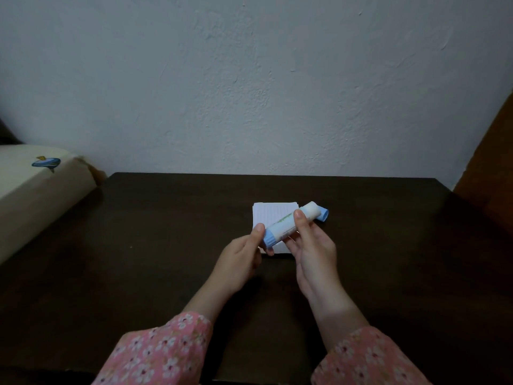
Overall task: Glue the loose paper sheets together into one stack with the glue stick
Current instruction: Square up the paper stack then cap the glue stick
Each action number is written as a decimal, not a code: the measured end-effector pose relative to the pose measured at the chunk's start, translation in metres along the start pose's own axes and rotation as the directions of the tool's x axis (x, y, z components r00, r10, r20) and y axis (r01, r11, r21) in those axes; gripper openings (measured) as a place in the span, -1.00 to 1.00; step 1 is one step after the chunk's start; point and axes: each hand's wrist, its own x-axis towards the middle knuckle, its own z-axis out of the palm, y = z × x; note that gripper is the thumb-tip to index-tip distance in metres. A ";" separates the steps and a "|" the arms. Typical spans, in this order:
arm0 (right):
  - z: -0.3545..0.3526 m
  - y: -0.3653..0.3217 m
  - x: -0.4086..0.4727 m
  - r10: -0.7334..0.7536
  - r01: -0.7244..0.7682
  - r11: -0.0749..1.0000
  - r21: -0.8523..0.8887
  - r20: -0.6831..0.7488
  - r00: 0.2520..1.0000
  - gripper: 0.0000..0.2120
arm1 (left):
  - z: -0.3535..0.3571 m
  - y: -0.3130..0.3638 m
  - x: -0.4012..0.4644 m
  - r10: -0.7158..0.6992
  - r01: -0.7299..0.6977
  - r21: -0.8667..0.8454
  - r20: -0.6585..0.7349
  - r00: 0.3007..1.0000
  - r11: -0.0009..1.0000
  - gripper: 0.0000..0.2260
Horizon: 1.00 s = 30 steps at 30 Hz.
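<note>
- The glue stick (288, 224) is held in the air above the paper, lying slantwise, its near blue end low to the left and its far blue end up to the right.
- The right hand (312, 250) has its grip closed around the middle of the white barrel, thumb on top and fingers beneath.
- The left hand (241, 259) pinches the near blue end between thumb and fingers; whether that end is the cap or the twist base I cannot tell.
- The paper sheets (270, 218), white and ruled, lie in a small pile on the worktop right under the glue stick, the near edge partly hidden by both hands.
- The worktop (138, 245) is dark brown and stands against a pale textured wall (249, 79).
- Both wrists show pink flowered sleeves (166, 348).
- At the left edge sits a cream cushion-like thing (36, 190) with a small blue fish print.
</note>
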 end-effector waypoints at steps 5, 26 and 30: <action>-0.001 -0.003 0.001 0.002 -0.001 1.000 0.019 -0.034 0.999 -0.94 | 0.003 -0.001 -0.003 0.147 -0.144 0.127 -0.016 0.989 0.981 -0.63; -0.005 -0.003 0.015 0.101 -0.089 0.987 -0.134 0.086 0.991 -0.86 | 0.009 0.002 0.000 0.053 -0.050 -0.148 0.016 0.998 0.988 -0.72; -0.008 -0.008 0.025 -0.009 0.094 0.815 -0.571 0.150 0.989 -0.79 | 0.008 0.004 0.002 -0.013 0.010 -0.181 -0.015 1.000 0.983 -0.70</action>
